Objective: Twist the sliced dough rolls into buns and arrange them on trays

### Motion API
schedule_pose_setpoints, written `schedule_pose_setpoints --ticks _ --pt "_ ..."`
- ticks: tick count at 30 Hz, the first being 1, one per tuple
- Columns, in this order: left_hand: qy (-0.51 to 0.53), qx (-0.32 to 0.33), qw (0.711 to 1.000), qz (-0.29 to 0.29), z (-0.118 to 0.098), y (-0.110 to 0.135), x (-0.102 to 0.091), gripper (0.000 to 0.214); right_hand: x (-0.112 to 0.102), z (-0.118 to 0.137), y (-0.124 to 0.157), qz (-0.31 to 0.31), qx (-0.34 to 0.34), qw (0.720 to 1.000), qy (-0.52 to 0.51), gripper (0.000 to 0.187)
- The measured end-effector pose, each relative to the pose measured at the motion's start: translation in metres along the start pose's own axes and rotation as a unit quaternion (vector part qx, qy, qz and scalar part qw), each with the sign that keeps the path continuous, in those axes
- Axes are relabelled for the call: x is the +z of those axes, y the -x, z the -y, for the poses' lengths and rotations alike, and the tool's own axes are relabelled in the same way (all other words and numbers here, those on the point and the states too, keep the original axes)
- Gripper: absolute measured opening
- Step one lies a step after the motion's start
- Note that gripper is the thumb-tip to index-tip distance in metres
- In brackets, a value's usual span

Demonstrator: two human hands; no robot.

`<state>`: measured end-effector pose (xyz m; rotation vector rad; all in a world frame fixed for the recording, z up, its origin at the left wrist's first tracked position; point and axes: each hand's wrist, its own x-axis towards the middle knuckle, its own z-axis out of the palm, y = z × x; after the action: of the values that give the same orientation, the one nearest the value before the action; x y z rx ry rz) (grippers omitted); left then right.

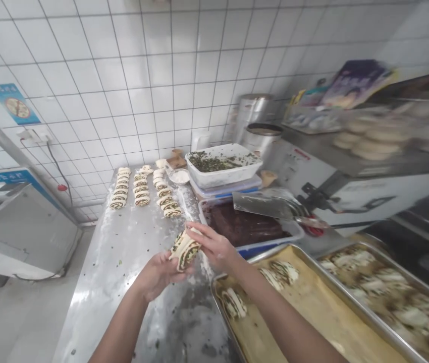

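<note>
Both my hands hold one rolled piece of dough with green filling point(184, 248) above the steel table point(123, 262). My left hand point(158, 275) grips it from below, fingers curled round it. My right hand point(214, 246) pinches its upper right end. Just right of my hands lies an oiled metal tray point(313, 307) holding a few shaped dough pieces point(279, 274). Three rows of cut dough rolls point(142, 190) lie at the far end of the table.
A white tub of chopped greens point(222, 169) sits on stacked containers; a tray of dark paste point(245, 229) with a scraper point(271, 204) on it stands behind my hands. A second tray of pieces point(388, 297) lies at the right. A grey machine point(21, 227) stands left.
</note>
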<state>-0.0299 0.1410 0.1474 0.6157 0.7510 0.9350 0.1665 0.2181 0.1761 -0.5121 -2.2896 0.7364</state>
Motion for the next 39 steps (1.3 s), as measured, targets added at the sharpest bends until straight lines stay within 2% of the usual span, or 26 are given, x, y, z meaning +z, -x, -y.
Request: schedule_pose_setpoints --ticks 3,5,7,8,9,11,13,17,19,21,23,25,28,31,33,35,37,39 --pt "-0.071 -0.022 0.996 0.044 -0.002 0.025 0.034 0.027 -0.021 0.029 0.020 -0.030 0.014 0.999 0.012 0.037" --pt "-0.087 -0.023 0.993 0.074 0.000 0.036 0.056 0.024 -0.029 0.047 0.033 -0.086 0.038 0.996 0.008 0.031" --pt "-0.084 0.012 0.994 0.074 0.006 0.042 0.078 0.022 -0.031 0.062 0.044 -0.161 0.083 0.983 -0.016 0.025" --pt "-0.084 0.047 0.994 0.056 0.011 0.044 0.088 0.022 -0.028 0.068 0.049 -0.205 0.120 0.970 -0.041 0.022" --pt "-0.085 0.088 0.992 0.030 0.016 0.044 0.099 0.021 -0.024 0.074 0.053 -0.251 0.164 0.950 -0.080 0.020" --pt "-0.080 0.165 0.983 -0.030 0.030 0.043 0.117 0.023 -0.009 0.084 0.062 -0.334 0.260 0.889 -0.177 0.016" --pt "-0.055 0.199 0.975 -0.080 0.045 0.040 0.131 0.026 0.011 0.092 0.069 -0.369 0.323 0.827 -0.276 0.016" --pt "-0.033 0.181 0.963 -0.195 0.070 0.034 0.142 0.029 0.043 0.111 0.085 -0.352 0.374 0.754 -0.410 0.021" --pt "-0.117 0.209 0.937 -0.253 0.076 0.034 0.138 0.025 0.048 0.121 0.095 -0.339 0.392 0.715 -0.469 0.025" --pt "-0.248 0.272 0.888 -0.277 0.077 0.037 0.132 0.020 0.046 0.129 0.105 -0.322 0.396 0.675 -0.533 0.029" --pt "-0.379 0.334 0.825 -0.253 0.077 0.041 0.126 0.017 0.041 0.132 0.116 -0.310 0.384 0.635 -0.595 0.034" --pt "-0.496 0.363 0.766 -0.187 0.078 0.046 0.121 0.018 0.038 0.130 0.130 -0.306 0.372 0.599 -0.639 0.034" --pt "-0.648 0.335 0.682 -0.056 0.087 0.051 0.118 0.017 0.038 0.122 0.153 -0.303 0.389 0.566 -0.660 0.029" --pt "-0.732 0.278 0.621 0.036 0.106 0.049 0.117 0.011 0.041 0.109 0.181 -0.300 0.439 0.542 -0.650 0.022" --pt "-0.755 0.246 0.603 0.072 0.120 0.044 0.119 0.010 0.041 0.100 0.199 -0.300 0.471 0.525 -0.642 0.019" --pt "-0.763 0.221 0.599 0.099 0.132 0.038 0.124 0.010 0.040 0.092 0.215 -0.304 0.478 0.520 -0.639 0.016" --pt "-0.763 0.211 0.600 0.116 0.138 0.029 0.133 0.011 0.035 0.083 0.228 -0.325 0.459 0.533 -0.632 0.012" --pt "-0.755 0.228 0.601 0.131 0.139 0.018 0.144 0.020 0.024 0.070 0.240 -0.352 0.439 0.550 -0.617 0.008"
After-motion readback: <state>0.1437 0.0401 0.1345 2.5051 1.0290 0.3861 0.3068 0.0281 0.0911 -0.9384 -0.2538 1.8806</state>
